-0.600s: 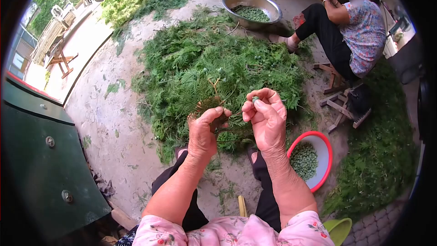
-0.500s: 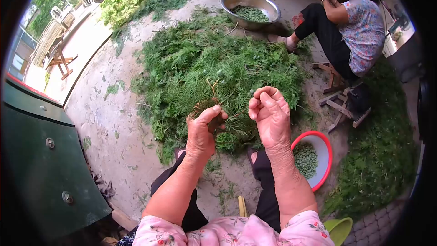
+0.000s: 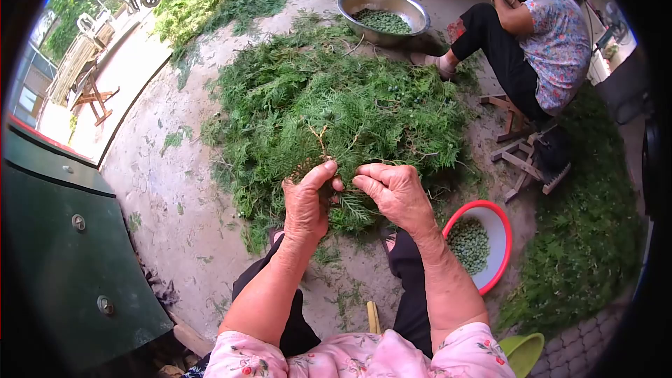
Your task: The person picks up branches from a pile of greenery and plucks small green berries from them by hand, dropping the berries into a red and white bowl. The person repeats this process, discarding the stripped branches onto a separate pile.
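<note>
My left hand (image 3: 308, 196) is closed round a leafy evergreen sprig (image 3: 318, 141) with a brownish stem. Just right of it, my right hand (image 3: 394, 192) has thumb and fingers pinched together at the sprig's edge; what lies between the fingertips is too small to make out. Under and beyond both hands spreads a big heap of green branches (image 3: 280, 91). Beside my right forearm stands a red-rimmed basin (image 3: 498, 245) holding small green cones (image 3: 469, 243).
A metal basin (image 3: 350, 3) with green cones stands behind the heap. At the upper right a person (image 3: 556, 49) sits near wooden stools (image 3: 518, 161). More greenery (image 3: 581, 259) covers the right side. A green metal panel (image 3: 56, 252) stands left.
My right hand has moved left and down from a raised position to the sprig beside my left hand. My left hand has stayed nearly in place.
</note>
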Motion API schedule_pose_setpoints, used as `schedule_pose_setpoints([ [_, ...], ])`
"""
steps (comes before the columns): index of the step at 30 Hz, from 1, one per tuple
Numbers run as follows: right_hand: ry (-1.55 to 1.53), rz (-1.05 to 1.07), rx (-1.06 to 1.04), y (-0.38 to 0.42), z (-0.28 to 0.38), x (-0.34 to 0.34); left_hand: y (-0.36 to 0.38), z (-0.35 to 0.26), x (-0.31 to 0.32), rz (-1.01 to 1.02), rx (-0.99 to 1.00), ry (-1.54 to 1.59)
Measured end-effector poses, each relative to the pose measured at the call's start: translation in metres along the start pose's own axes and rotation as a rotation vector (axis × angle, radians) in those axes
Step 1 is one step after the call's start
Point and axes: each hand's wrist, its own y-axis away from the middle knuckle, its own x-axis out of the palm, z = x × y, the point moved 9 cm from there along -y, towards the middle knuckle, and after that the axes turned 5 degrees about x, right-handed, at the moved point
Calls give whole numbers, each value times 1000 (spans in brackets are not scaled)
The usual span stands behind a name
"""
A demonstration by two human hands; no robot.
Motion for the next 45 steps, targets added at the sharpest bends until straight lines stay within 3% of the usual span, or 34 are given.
schedule_pose_setpoints([
  [1,0,0,1,0,-4,5,1,0,3,45,-5,3],
  [3,-124,-205,-47,2,-6,-5,2,0,8,88,-13,6],
  [5,-126,-171,-17,2,-1,-9,3,1,11,105,-22,-4],
  [7,-424,-105,175,2,-14,-4,5,0,13,128,-14,-13],
  [12,-406,-98,157,3,-24,1,6,4,16,141,-19,1],
  [15,-365,-106,108,2,-20,3,8,-3,20,150,75,-34],
  [17,-20,-341,-253,8,5,-8,10,-10,20,153,180,-129],
  [19,-3,-350,-233,10,10,-10,9,-12,17,160,253,-252],
  [20,-52,-320,-122,8,3,-9,9,-16,18,167,324,-374],
  [22,-102,-289,-11,7,0,-11,13,-17,19,123,265,-214],
  [24,-547,-128,340,3,-29,-1,9,-7,13,90,118,-13],
  [25,-546,-128,338,2,-32,-3,5,-2,12,134,32,21],
  [27,-1072,29,367,0,-38,14,0,3,11,179,-41,193],
  [31,-1235,58,396,-1,-39,22,0,7,14,233,-112,269],
  [37,-792,-209,292,-2,-35,-12,5,5,17,294,-149,313],
  [41,-752,-52,142,-5,-24,1,9,4,23,349,-153,288],
  [43,-831,159,148,-2,-15,19,10,5,24,371,-162,285],
  [45,-777,167,163,-1,-15,19,10,5,24,391,-167,286],
])
